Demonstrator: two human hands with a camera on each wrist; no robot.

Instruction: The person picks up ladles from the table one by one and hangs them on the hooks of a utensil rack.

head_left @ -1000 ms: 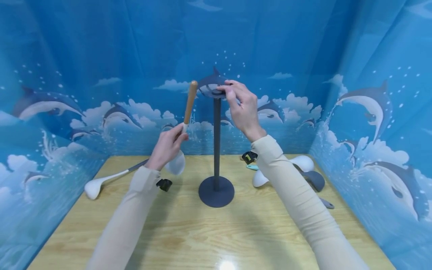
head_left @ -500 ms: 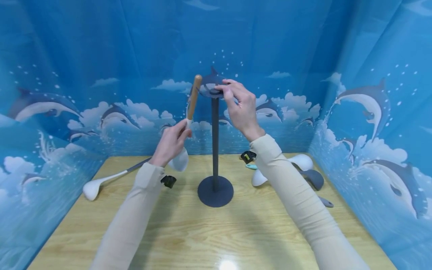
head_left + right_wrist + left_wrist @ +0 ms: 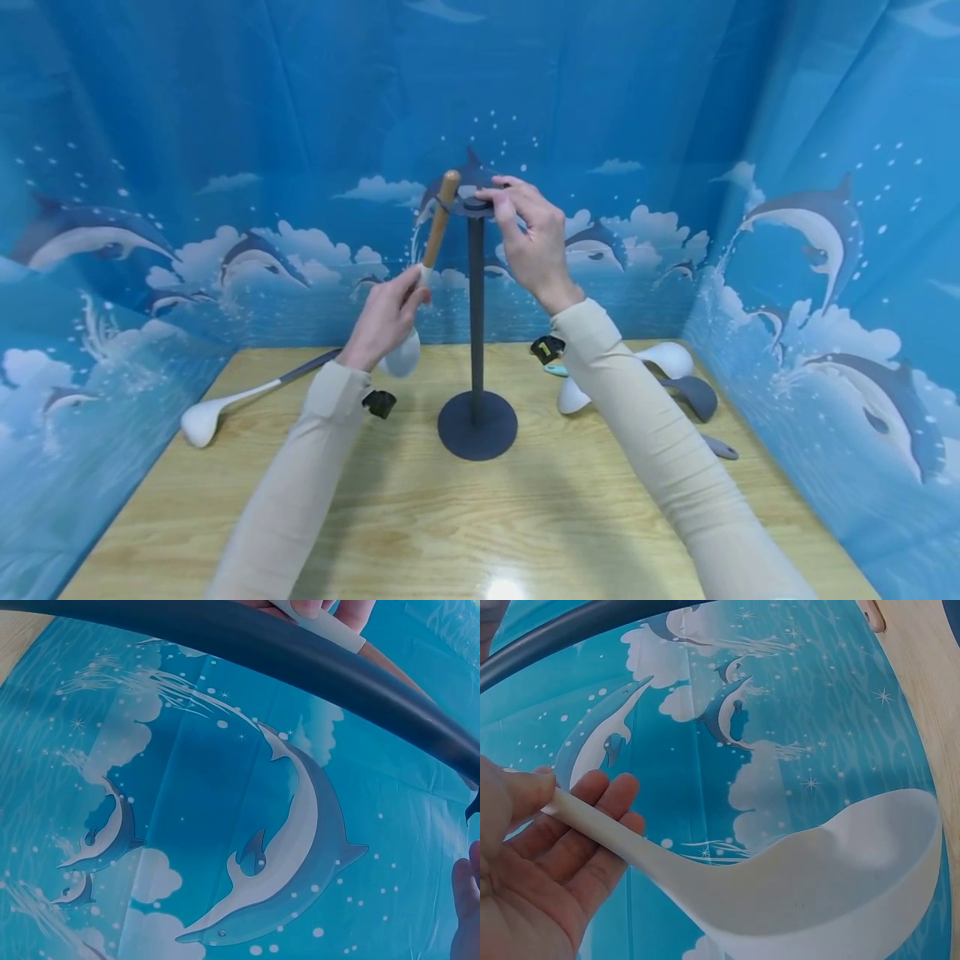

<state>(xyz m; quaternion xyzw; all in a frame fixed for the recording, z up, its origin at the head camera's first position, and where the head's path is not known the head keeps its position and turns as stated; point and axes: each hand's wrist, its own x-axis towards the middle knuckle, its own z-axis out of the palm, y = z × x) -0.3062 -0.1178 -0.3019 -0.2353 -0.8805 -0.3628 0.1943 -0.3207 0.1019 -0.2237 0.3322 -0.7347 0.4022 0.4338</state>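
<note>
My left hand (image 3: 382, 321) grips a ladle by its white neck. The ladle (image 3: 832, 885) has a white bowl that hangs down and a wooden handle (image 3: 437, 229) that points up, leaning right. Its handle end overlaps the hooked top of a dark grey utensil stand (image 3: 477, 308), which rises from a round base (image 3: 477, 425). My right hand (image 3: 536, 242) holds the stand's top between thumb and fingers. In the right wrist view, the stand's pole (image 3: 300, 664) crosses the frame and only a few fingertips of that hand show at the right edge.
On the table's left lies a white ladle (image 3: 201, 423) with a grey handle. Behind my right forearm are a white ladle (image 3: 670, 360), a dark grey ladle (image 3: 701, 398), another white bowl (image 3: 573, 396) and a grey handle end (image 3: 720, 447). Dolphin-print curtains (image 3: 337, 125) enclose the table.
My left hand has moved the ladle to the right, and its handle end now overlaps the stand's hooked top. My right hand has stayed at the top of the stand.
</note>
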